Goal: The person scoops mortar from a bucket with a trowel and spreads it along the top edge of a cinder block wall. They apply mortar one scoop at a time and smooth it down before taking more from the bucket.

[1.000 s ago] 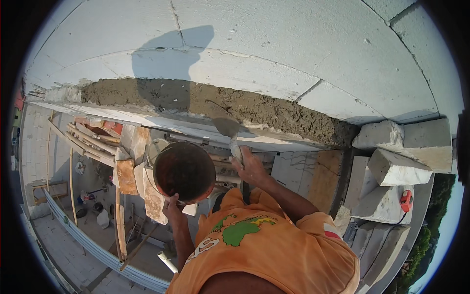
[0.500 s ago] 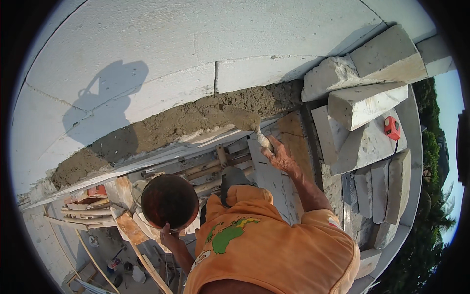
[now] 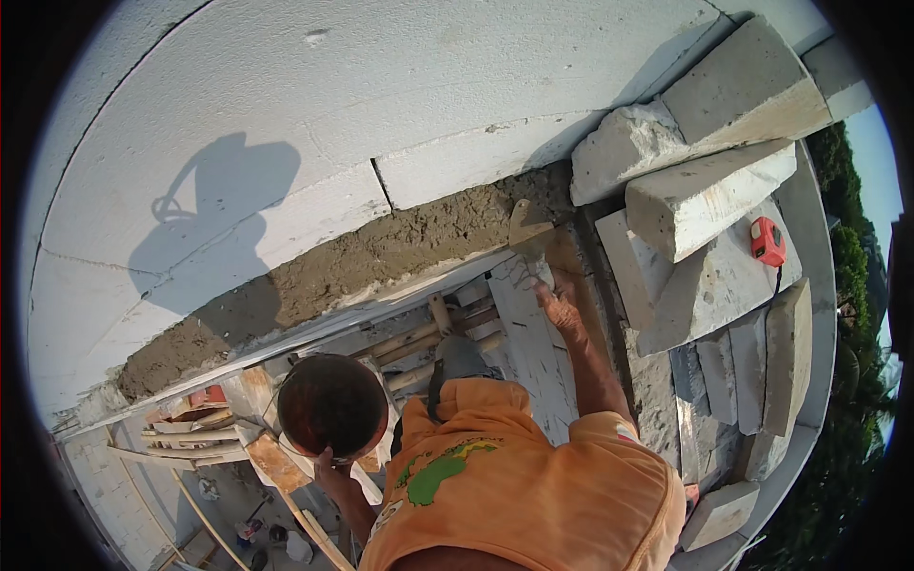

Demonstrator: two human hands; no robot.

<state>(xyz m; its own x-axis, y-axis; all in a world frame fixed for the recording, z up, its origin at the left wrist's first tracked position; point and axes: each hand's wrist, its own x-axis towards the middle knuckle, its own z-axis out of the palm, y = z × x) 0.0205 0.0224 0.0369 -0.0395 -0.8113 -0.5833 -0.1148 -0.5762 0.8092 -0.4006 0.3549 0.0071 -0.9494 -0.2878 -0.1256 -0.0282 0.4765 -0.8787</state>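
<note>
My right hand (image 3: 562,306) is closed around the handle of a mortar-smeared trowel (image 3: 529,228). The trowel's blade lies at the right end of a strip of wet grey mortar (image 3: 381,249), close to the stacked blocks. This strip runs along a ledge at the foot of the white block wall (image 3: 314,86). Lower left, my left hand (image 3: 330,461) grips the near rim of a dark round bucket (image 3: 333,404), thumb over the edge. The inside of the bucket looks dark, and what it contains cannot be made out. My left fingers are hidden beneath it.
Pale cut blocks (image 3: 709,195) are piled to the right, with a red tape measure (image 3: 767,242) on one. Wooden poles (image 3: 419,352) and boards stand below the ledge. A cluttered floor (image 3: 224,500) lies far below at lower left. Trees (image 3: 847,285) show beyond the right edge.
My right hand has moved the trowel right along the mortar to its right end, and the blade has turned. My left hand still holds the bucket. The whole view has shifted slightly.
</note>
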